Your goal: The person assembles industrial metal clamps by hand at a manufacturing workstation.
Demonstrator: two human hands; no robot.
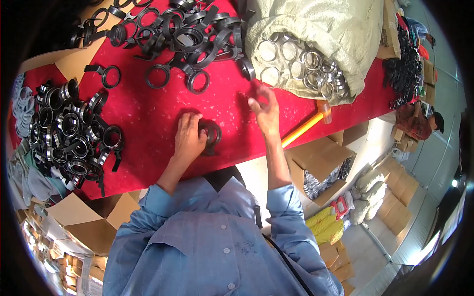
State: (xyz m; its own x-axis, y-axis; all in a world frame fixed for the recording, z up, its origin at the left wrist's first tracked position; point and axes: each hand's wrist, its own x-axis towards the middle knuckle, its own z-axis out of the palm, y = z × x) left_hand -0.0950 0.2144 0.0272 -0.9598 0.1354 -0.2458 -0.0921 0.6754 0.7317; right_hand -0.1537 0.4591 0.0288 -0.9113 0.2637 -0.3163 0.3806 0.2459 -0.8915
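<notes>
On the red-covered table, my left hand (190,138) curls around a black ring part (212,132) and holds it against the cloth near the front edge. My right hand (267,112) is raised to the right of it, fingers apart and nothing seen in them. Its fingertips point toward the mouth of a pale woven sack (316,24), where loose shiny metal rings (312,60) lie. A single black ring part (248,69) lies just beyond those fingertips.
Black ring parts with tabs (190,39) are heaped at the back. Black rings with silver bands (69,123) pile up on the left. A hammer with an orange handle (302,129) lies right of my right hand. Open cardboard boxes (318,158) stand below the table edge. A person (414,121) is far right.
</notes>
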